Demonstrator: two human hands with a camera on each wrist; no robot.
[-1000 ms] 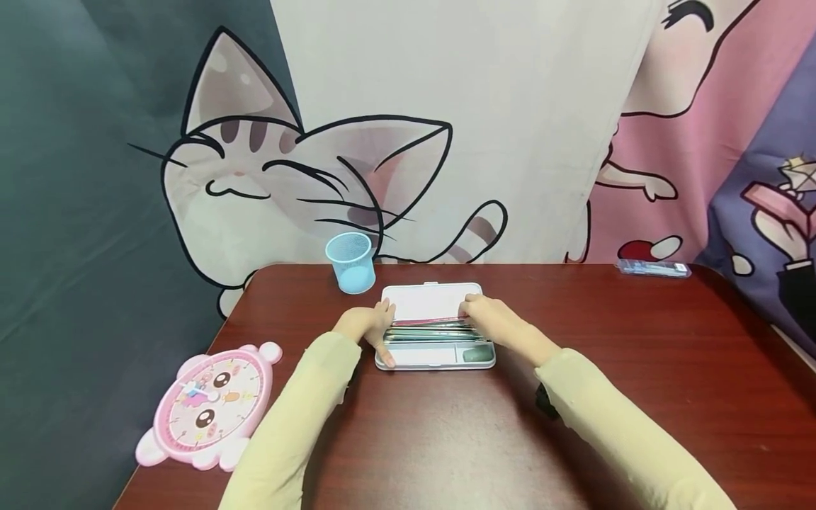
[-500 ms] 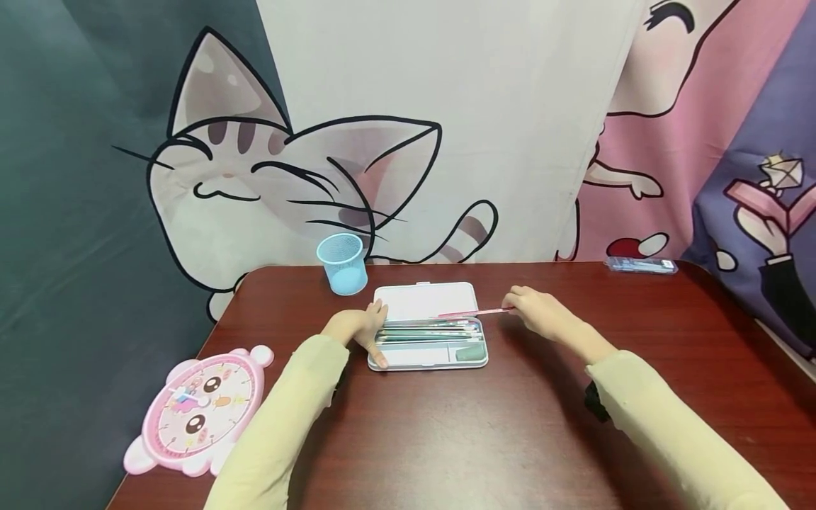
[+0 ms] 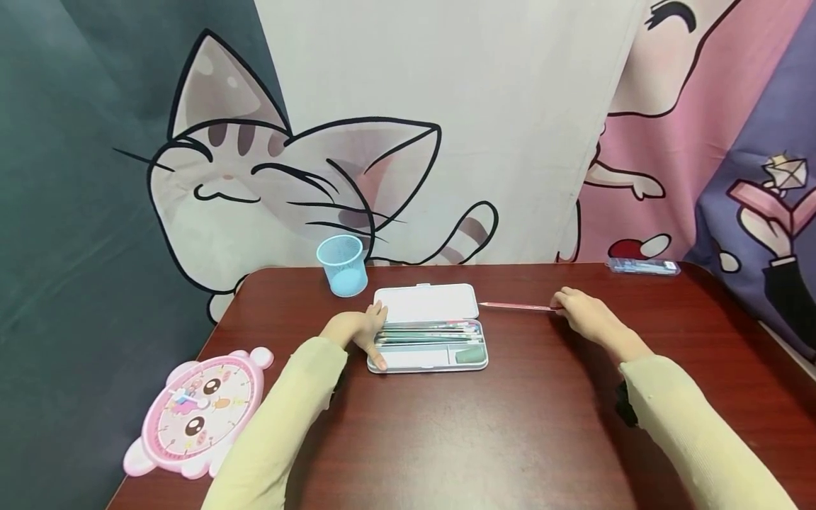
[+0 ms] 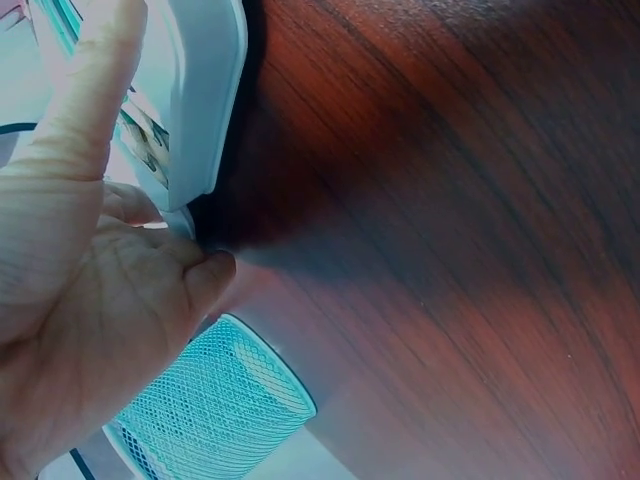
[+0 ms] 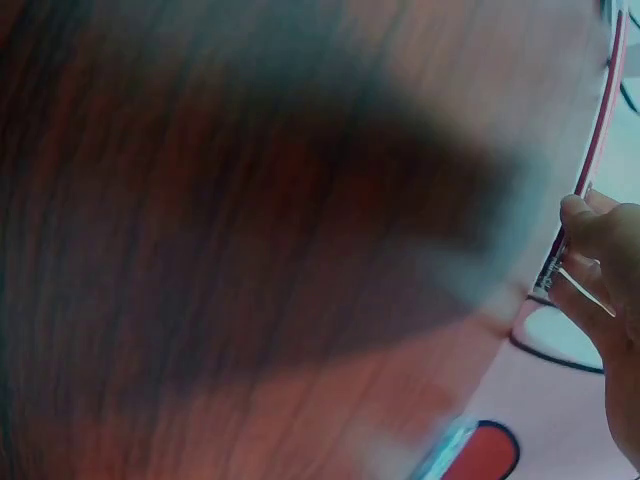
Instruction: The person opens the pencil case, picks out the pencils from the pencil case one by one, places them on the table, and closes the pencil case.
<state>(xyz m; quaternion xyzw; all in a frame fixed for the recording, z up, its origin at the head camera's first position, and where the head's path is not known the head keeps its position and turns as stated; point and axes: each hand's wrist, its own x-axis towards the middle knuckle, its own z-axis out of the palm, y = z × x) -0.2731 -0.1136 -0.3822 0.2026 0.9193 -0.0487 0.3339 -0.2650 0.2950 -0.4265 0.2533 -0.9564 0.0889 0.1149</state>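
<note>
At the middle of the table an opened white pencil case (image 3: 414, 358) holds several green pencils (image 3: 423, 334) and a green eraser (image 3: 470, 355). My left hand (image 3: 362, 330) rests against its left end, thumb stretched over the near part and fingers at the lid (image 3: 426, 303). In the left wrist view the thumb lies straight along the case (image 4: 205, 90). To the right of the case, my right hand (image 3: 586, 313) pinches a red pencil (image 3: 519, 306) by its right end, the tip pointing left. The right wrist view shows the pencil (image 5: 600, 120) between thumb and fingers.
Behind the case stands a light blue mesh cup (image 3: 344, 265). A pink animal-shaped clock (image 3: 204, 411) lies at the table's left edge. A clear blue packet (image 3: 644, 266) lies at the back right edge. A printed cat curtain hangs behind the brown table (image 3: 484, 439).
My right hand has drawn the red pencil out of the case and carried it to the right. My left hand has stayed at the case's left end.
</note>
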